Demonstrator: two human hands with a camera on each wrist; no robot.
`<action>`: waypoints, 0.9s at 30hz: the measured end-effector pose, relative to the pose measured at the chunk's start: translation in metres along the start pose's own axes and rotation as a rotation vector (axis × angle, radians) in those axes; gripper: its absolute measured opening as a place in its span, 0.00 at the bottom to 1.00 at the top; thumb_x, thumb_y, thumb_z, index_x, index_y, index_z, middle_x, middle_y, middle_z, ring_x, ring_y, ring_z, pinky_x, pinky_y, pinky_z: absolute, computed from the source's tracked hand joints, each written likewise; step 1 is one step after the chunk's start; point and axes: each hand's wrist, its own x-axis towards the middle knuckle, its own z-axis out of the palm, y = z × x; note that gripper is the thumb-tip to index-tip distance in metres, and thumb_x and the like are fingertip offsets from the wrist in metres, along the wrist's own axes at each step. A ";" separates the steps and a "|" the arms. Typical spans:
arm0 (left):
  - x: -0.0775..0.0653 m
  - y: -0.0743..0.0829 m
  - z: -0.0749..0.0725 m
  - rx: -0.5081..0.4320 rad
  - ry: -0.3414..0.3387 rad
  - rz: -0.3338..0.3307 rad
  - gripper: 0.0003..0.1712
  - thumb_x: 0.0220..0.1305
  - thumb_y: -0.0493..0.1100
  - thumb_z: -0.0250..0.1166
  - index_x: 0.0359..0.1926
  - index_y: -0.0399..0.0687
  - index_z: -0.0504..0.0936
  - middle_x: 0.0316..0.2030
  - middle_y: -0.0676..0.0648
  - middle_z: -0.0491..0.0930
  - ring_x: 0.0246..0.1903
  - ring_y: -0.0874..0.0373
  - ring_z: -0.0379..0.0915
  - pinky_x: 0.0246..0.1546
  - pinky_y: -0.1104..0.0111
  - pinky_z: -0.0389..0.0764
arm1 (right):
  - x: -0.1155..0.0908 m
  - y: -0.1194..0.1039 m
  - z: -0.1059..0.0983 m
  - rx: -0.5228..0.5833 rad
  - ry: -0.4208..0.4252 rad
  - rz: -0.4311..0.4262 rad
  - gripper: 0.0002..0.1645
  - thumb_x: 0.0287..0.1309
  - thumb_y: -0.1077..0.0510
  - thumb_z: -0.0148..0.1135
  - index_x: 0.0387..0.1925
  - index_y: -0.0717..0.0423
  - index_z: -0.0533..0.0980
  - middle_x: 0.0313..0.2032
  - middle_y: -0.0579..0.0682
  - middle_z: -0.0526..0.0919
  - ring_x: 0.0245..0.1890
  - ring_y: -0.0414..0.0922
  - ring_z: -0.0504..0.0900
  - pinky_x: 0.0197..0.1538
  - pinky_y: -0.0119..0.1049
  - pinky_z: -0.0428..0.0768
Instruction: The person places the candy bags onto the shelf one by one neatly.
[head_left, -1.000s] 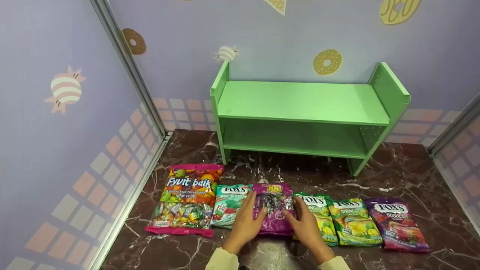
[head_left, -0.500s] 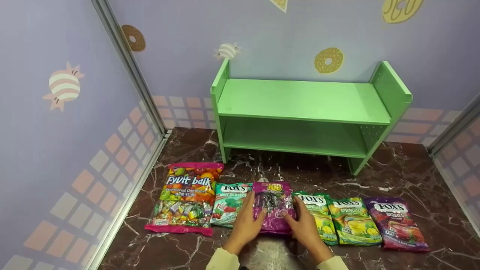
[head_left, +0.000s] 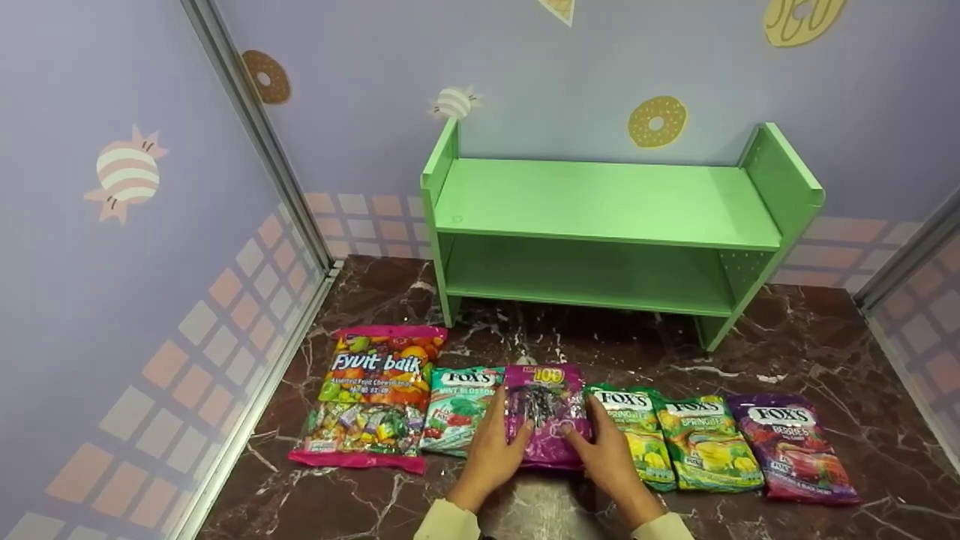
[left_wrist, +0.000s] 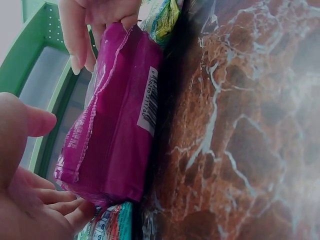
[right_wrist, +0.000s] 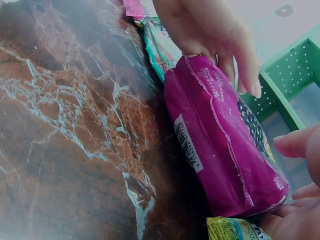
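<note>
A purple candy bag (head_left: pixel 546 420) marked 100 lies on the dark marble surface, in the middle of a row of candy bags. My left hand (head_left: pixel 489 442) touches its left side and my right hand (head_left: pixel 609 446) its right side. Both thumbs reach over the front of the bag. In the left wrist view the left fingers (left_wrist: pixel 55 202) lie along the bag's end, with the thumb held apart from it. The right wrist view shows the right thumb apart from the bag too, and a barcode on the purple bag's (right_wrist: pixel 220 145) lower face.
Left of it are a green mint bag (head_left: pixel 457 412) and a large fruit candy bag (head_left: pixel 375 397). Two yellow-green bags, one nearer (head_left: pixel 637 435) and one farther right (head_left: pixel 709 446), and a dark purple berries bag (head_left: pixel 795 450) lie rightward. A green two-tier shelf (head_left: pixel 607 199) stands behind, against patterned walls.
The view has shifted very slightly. Both hands and the purple candy bag keep almost the same place.
</note>
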 end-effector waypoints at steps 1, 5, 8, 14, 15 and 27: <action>0.000 0.000 0.000 0.000 0.001 -0.005 0.44 0.70 0.56 0.56 0.74 0.35 0.49 0.73 0.32 0.52 0.71 0.35 0.51 0.70 0.44 0.55 | 0.000 0.000 0.000 0.000 0.001 0.003 0.47 0.60 0.50 0.65 0.71 0.67 0.55 0.67 0.69 0.65 0.60 0.61 0.74 0.53 0.51 0.79; 0.001 -0.002 0.002 0.003 0.011 -0.026 0.45 0.69 0.56 0.56 0.74 0.33 0.50 0.72 0.31 0.53 0.71 0.36 0.51 0.70 0.46 0.55 | 0.001 0.002 0.001 -0.004 0.004 0.014 0.48 0.59 0.49 0.66 0.71 0.67 0.56 0.66 0.69 0.66 0.56 0.59 0.78 0.46 0.49 0.82; 0.002 -0.004 0.004 -0.011 0.015 -0.038 0.44 0.69 0.54 0.56 0.73 0.31 0.51 0.72 0.30 0.53 0.71 0.36 0.51 0.71 0.46 0.55 | 0.002 0.004 0.002 -0.015 -0.001 0.029 0.48 0.59 0.47 0.66 0.71 0.68 0.56 0.65 0.70 0.66 0.56 0.59 0.77 0.50 0.48 0.81; 0.002 -0.008 0.007 -0.022 0.026 -0.035 0.44 0.68 0.52 0.58 0.72 0.29 0.53 0.71 0.29 0.55 0.71 0.36 0.53 0.70 0.47 0.57 | 0.002 0.006 0.004 -0.041 0.001 0.043 0.48 0.59 0.49 0.65 0.70 0.70 0.55 0.64 0.73 0.67 0.57 0.62 0.76 0.57 0.50 0.77; 0.002 -0.009 0.007 -0.018 0.028 -0.033 0.43 0.68 0.53 0.58 0.72 0.28 0.53 0.71 0.29 0.55 0.71 0.36 0.53 0.70 0.47 0.57 | 0.002 0.006 0.004 -0.046 0.003 0.040 0.48 0.59 0.49 0.65 0.70 0.71 0.55 0.63 0.73 0.67 0.59 0.62 0.75 0.60 0.51 0.75; 0.001 -0.009 0.010 -0.006 0.003 -0.021 0.43 0.69 0.53 0.57 0.73 0.30 0.52 0.72 0.31 0.53 0.71 0.36 0.53 0.70 0.47 0.57 | 0.000 0.002 0.006 -0.028 0.031 0.006 0.44 0.60 0.53 0.65 0.69 0.72 0.58 0.64 0.73 0.66 0.64 0.65 0.68 0.68 0.55 0.65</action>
